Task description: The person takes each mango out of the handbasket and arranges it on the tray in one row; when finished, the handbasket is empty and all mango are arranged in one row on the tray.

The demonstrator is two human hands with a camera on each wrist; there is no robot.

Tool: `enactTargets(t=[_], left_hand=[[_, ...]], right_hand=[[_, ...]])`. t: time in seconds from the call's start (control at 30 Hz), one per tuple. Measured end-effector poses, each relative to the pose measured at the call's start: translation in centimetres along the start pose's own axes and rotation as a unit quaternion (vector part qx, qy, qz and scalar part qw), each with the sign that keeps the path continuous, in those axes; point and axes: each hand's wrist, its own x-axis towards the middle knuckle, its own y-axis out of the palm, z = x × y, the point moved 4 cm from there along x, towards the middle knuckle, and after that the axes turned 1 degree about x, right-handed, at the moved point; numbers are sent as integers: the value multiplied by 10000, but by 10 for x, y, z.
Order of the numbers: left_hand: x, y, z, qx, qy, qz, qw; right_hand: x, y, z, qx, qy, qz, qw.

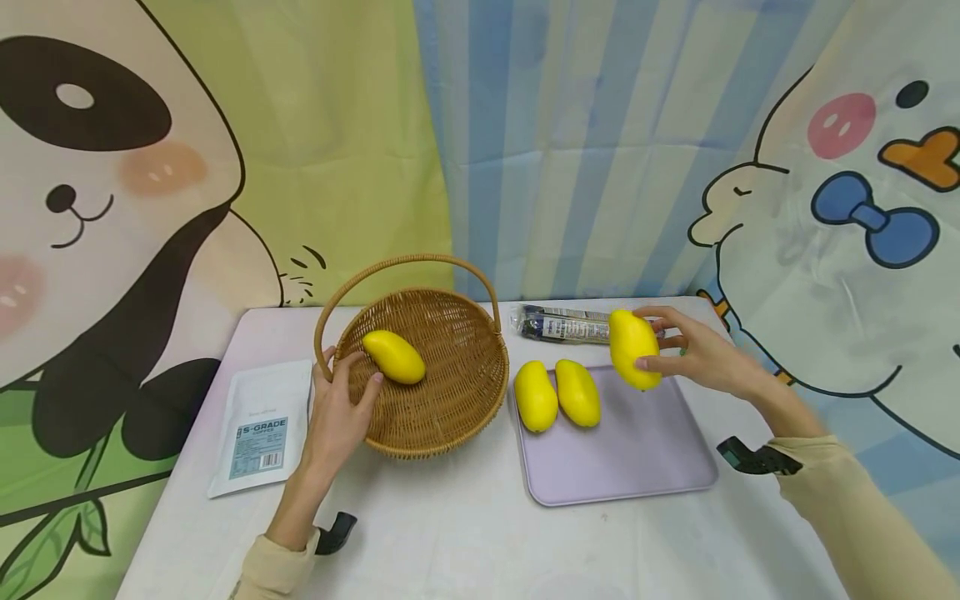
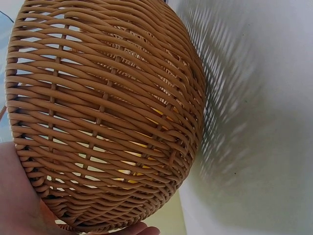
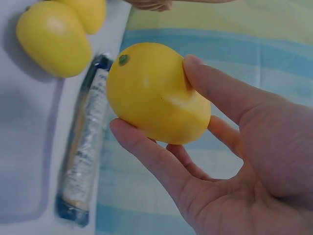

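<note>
My right hand (image 1: pixel 693 352) holds a yellow mango (image 1: pixel 634 350) between thumb and fingers, above the back right of the lilac tray (image 1: pixel 645 467). The right wrist view shows this mango (image 3: pixel 156 95) with a small green stem spot. Two more mangoes lie side by side on the tray's left part: an outer mango (image 1: pixel 536 397) and an inner mango (image 1: pixel 578 393). At the left rim of a wicker basket (image 1: pixel 450 400), my left hand (image 1: pixel 341 417) grips the edge, thumb over the inside. One mango (image 1: pixel 394 357) lies in the basket. Woven sides (image 2: pixel 107 107) fill the left wrist view.
Left of the basket lies a white coffee pouch (image 1: pixel 258 429). A clear-wrapped dark package (image 1: pixel 562 325) with a printed label lies behind the tray. The basket's tall arched handle (image 1: pixel 408 260) stands upright. Printed curtains (image 1: pixel 570 150) hang behind the white table (image 1: pixel 450 533).
</note>
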Motion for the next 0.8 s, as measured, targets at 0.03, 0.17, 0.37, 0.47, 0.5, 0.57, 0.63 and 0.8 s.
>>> enactTargets(t=[0.03,0.17,0.37,0.47,0.5,0.57,0.63,0.8], left_hand=[[0,0,0,1,-2,-2,10000],[0,0,1,14,-17,-4,10000],[0,0,2,13,2,-6,10000],[0,0,2,10,13,-6,10000],[0,0,2,8,14,-7,10000],[0,0,2,1,13,-7,10000],[0,0,2,5,10,-7,10000],[-1,0,1,13,6,-18,10000]], right_hand=[[1,3,-6,53,42,39,10000],[4,18,-30,365,188,261,9988],[7,37,-57,901,438,519,9936],[9,44,-67,1000,641,587,9912],[9,46,-70,1019,697,616,9904],[10,50,-75,1027,782,652,9895],[10,52,-79,1023,828,672,9890],[11,57,-88,1113,836,735,9875]])
